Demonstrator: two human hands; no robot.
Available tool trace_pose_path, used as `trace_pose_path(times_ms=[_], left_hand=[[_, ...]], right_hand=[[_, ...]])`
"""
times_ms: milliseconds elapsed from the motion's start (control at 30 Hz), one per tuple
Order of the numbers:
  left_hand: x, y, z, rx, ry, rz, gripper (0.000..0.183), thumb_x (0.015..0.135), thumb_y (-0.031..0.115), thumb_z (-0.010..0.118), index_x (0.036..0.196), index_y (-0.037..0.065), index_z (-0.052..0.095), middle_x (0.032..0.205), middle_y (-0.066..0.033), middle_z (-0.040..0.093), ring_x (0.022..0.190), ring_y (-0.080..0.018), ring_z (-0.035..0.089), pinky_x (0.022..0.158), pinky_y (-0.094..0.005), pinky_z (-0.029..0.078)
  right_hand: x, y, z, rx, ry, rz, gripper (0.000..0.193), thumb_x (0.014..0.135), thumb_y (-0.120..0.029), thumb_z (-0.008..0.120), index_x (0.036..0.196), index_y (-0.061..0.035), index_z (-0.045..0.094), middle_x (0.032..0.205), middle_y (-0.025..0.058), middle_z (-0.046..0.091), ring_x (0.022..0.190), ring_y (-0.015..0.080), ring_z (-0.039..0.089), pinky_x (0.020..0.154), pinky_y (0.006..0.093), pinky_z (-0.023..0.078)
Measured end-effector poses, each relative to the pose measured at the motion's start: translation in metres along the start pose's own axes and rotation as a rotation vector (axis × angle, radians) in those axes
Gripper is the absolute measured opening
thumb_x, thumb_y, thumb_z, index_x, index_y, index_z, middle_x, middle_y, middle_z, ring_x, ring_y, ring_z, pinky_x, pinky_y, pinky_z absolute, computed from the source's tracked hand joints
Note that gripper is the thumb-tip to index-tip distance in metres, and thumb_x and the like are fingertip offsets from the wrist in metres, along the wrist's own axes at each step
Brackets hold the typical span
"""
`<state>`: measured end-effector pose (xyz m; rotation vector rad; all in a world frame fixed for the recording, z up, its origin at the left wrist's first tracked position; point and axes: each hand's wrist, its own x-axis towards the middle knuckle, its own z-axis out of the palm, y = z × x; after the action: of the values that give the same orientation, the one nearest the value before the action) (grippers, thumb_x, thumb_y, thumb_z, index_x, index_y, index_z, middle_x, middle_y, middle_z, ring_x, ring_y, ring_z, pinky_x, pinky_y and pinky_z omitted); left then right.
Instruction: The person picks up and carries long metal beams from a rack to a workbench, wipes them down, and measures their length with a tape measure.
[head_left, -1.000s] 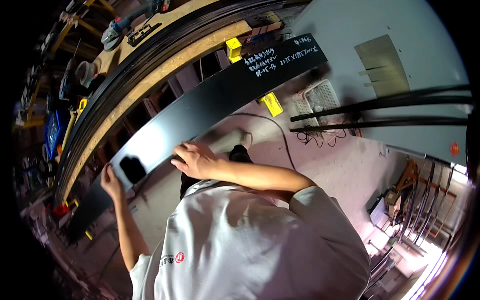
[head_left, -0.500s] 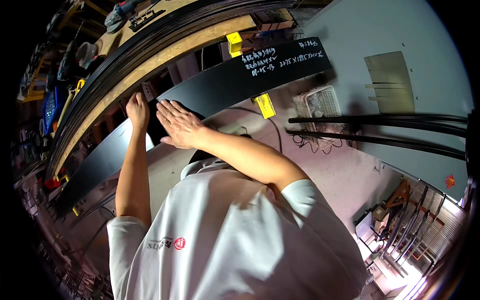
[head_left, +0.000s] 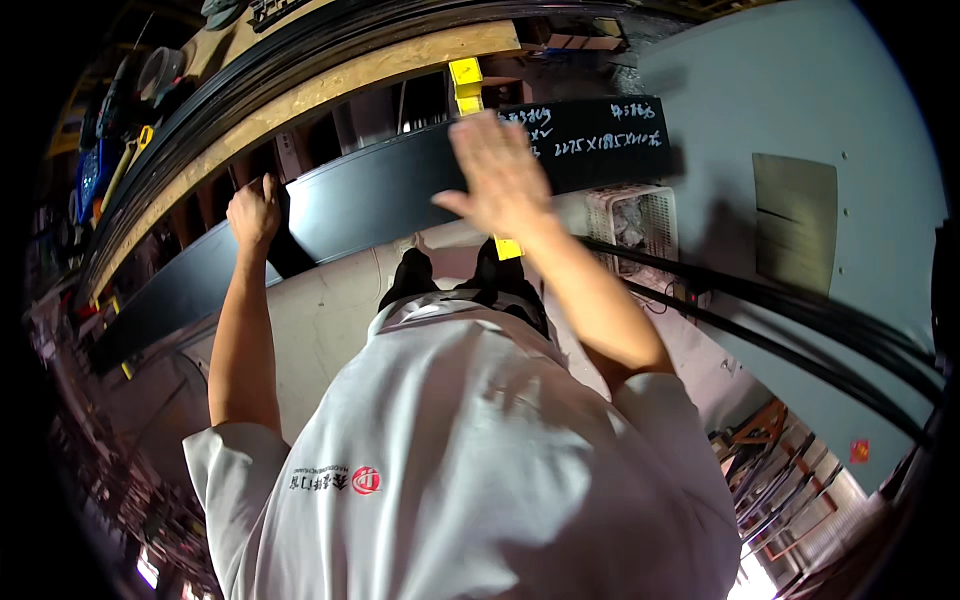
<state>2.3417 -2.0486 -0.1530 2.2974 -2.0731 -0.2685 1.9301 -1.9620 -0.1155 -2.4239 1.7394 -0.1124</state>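
A long dark panel [head_left: 370,195] lies across in front of me, with white handwriting on its right part. My right hand [head_left: 495,170] is over the panel beside the writing, palm down and fingers stretched out, smeared by motion; whether it touches cannot be told. At the left part of the panel, my left hand [head_left: 255,212] is closed in a fist near the far edge. Whatever is inside that fist is hidden. Next to it a black band [head_left: 290,255] crosses the panel. Yellow supports show at the panel's far edge [head_left: 466,80] and near edge [head_left: 509,247].
Beyond the panel is a wooden beam [head_left: 400,85] with long dark profiles [head_left: 300,55] stacked behind it. A white plastic basket [head_left: 655,215] stands at the right. Dark bars [head_left: 770,290] jut in front of a large grey board [head_left: 800,110]. Tools lie at the far left.
My right hand has moved right along the panel, from beside my left hand to the writing. The left hand stays closed, slightly further left in the picture. The view has shifted.
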Motion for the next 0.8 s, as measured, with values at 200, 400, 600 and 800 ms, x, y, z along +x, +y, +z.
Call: trace_pose_path(times_ms=[200, 400, 600, 800], left_hand=[[-0.001, -0.007, 0.006, -0.063, 0.105, -0.004, 0.043, 0.1, 0.044, 0.053, 0.093, 0.007, 0.075, 0.089, -0.0271, 0.068, 0.088, -0.0493, 0.065, 0.079, -0.054, 0.053], [0.003, 0.0, 0.008, 0.034, 0.102, -0.034, 0.042, 0.1, 0.04, 0.055, 0.097, 0.003, 0.074, 0.09, -0.0279, 0.068, 0.089, -0.0491, 0.064, 0.078, -0.0518, 0.052], [0.0, -0.007, 0.014, -0.007, 0.151, -0.025, 0.042, 0.101, 0.04, 0.054, 0.096, 0.002, 0.072, 0.09, -0.028, 0.067, 0.089, -0.0493, 0.064, 0.076, -0.0528, 0.051], [0.0, -0.002, 0.011, 0.02, 0.142, -0.077, 0.042, 0.099, 0.044, 0.054, 0.097, 0.008, 0.076, 0.091, -0.0241, 0.07, 0.089, -0.0457, 0.067, 0.078, -0.0511, 0.054]], right_hand=[[-0.071, 0.193, -0.026, -0.164, 0.05, 0.282, 0.097, 0.098, -0.062, 0.053, 0.162, 0.0021, 0.02, 0.17, 0.0227, 0.018, 0.159, 0.0364, 0.014, 0.128, 0.0535, 0.012], [-0.119, 0.316, 0.011, 0.384, 0.165, 0.749, 0.084, 0.105, -0.061, 0.033, 0.156, 0.0064, 0.032, 0.163, 0.0295, 0.03, 0.155, 0.0406, 0.024, 0.126, 0.0452, 0.022], [-0.106, 0.29, -0.007, 0.586, 0.176, 1.001, 0.087, 0.105, -0.066, 0.025, 0.125, 0.0091, 0.065, 0.13, 0.0372, 0.061, 0.132, 0.051, 0.051, 0.112, 0.0496, 0.039], [-0.089, 0.263, -0.003, 0.646, 0.243, 0.971, 0.078, 0.107, -0.057, 0.034, 0.094, 0.0112, 0.069, 0.102, 0.0377, 0.066, 0.109, 0.053, 0.06, 0.096, 0.0524, 0.045]])
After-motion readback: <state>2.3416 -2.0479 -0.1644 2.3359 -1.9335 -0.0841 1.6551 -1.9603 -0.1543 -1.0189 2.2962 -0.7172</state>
